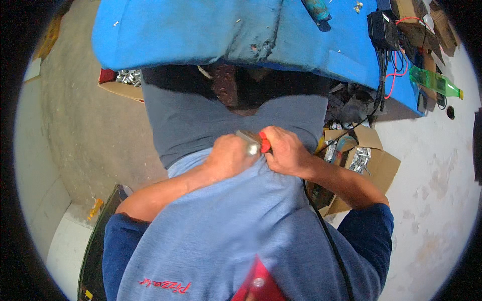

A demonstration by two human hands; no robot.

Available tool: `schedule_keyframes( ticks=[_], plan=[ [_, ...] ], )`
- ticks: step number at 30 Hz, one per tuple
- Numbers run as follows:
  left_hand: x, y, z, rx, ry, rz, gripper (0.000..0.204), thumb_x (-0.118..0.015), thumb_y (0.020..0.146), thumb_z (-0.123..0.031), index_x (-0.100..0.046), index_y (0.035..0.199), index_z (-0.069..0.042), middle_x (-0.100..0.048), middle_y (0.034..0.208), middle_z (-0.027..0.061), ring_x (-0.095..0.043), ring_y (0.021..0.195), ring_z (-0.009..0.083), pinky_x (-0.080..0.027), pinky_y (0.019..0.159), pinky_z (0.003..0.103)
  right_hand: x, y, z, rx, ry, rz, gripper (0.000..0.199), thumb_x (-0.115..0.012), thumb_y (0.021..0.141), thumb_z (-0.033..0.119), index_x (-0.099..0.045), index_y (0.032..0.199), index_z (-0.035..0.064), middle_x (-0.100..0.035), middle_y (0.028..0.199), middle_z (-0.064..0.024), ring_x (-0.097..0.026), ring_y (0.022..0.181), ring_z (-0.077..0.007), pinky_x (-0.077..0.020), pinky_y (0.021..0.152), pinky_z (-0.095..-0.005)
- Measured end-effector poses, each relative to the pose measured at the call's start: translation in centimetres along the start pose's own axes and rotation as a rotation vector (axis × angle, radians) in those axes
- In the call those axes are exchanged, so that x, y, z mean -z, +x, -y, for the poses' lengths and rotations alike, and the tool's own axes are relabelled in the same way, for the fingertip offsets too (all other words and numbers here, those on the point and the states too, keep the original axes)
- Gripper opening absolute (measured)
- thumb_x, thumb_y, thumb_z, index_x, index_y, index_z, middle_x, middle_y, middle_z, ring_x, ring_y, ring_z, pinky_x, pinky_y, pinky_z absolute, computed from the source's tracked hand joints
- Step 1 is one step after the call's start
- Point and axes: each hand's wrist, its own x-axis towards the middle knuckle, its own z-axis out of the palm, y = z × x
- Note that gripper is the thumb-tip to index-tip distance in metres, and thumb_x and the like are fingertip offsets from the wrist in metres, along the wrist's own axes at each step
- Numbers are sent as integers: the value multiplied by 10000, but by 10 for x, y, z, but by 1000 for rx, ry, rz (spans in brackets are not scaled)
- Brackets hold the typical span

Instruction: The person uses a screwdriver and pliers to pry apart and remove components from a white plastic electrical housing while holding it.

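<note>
Both hands meet in front of my body, low over my lap. My left hand (pixel 230 156) is closed round a shiny metal piece (pixel 252 149), whose upper part shows as a flat, greyish edge. My right hand (pixel 287 150) is closed on a red-handled tool (pixel 264 142) that touches or lies right beside the metal piece. The fingers hide most of both things, so I cannot tell their exact kind. Below the hands, the light blue shirt (pixel 231 215) is bunched up near my right hand.
Ahead stands a table with a blue cover (pixel 170 35), torn near its front edge. A teal cylindrical tool (pixel 316 9) lies on it. Right of it are a black power box (pixel 381 30), a green bottle (pixel 434 82) and an open carton (pixel 386 168). A box of metal parts (pixel 123 90) is at left.
</note>
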Motion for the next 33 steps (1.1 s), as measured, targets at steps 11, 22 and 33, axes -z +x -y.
schedule_keyframes(
  ticks=[11, 22, 33],
  plan=[
    [11, 9, -2, 270, -405, 66, 341, -594, 904, -220, -573, 670, 27, -525, 545, 68, -465, 520, 109, -392, 498, 355, 27, -10, 13, -173, -12, -18, 407, -581, 749, 49, -528, 1151, 16, -627, 990, -204, -611, 907, -391, -491, 781, -443],
    [16, 13, -2, 252, -520, 74, 347, -593, 923, -200, -517, 631, -29, -430, 581, -72, -352, 546, 44, -296, 447, 296, 33, -2, 20, -187, 153, 33, 515, -572, 746, 57, -463, 1247, 2, -617, 985, -222, -610, 909, -406, -484, 793, -459],
    [18, 15, -3, 279, -551, 101, 215, -583, 901, -146, -596, 735, -10, -485, 643, -74, -401, 596, 34, -352, 480, 278, 49, 5, 29, -190, -83, 115, 559, -559, 738, 47, -425, 1277, -15, -540, 1185, -222, -521, 1123, -389, -436, 925, -459]
  ],
)
